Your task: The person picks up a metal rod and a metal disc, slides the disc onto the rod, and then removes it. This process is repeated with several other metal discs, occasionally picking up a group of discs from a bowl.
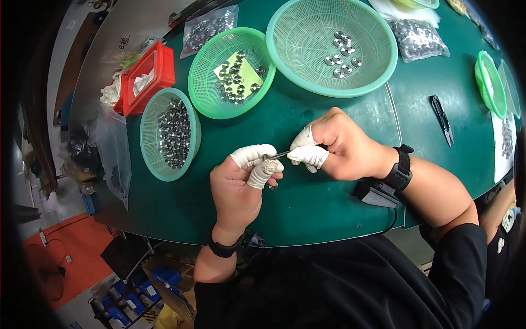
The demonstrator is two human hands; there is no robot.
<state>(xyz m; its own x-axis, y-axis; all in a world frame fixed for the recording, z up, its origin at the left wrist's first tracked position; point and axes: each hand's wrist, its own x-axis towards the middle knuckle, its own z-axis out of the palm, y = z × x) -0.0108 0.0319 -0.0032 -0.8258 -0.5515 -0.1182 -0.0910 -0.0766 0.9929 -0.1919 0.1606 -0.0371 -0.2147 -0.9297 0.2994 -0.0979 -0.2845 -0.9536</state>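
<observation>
Over the green table, my left hand [236, 183] and my right hand [342, 145] meet, with white finger cots on thumbs and forefingers. Between them runs a thin silver metal piece [279, 156], seen edge-on. My left thumb and forefinger pinch one end, and my right thumb and forefinger close on the other. Fingertips cover much of it, so its full shape cannot be made out. Beyond my hands, small round metal parts lie in a large pale green basket [285, 77], and others rest on yellow paper in a bright green basket [205, 107].
A smaller basket [149, 159] full of metal parts stands at the left, beside a red bin [164, 68]. Bags of parts [419, 41] lie at the back. Black-handled scissors [441, 120] and a green basket [489, 85] are on the right. Another person's arm [498, 211] shows at the right edge.
</observation>
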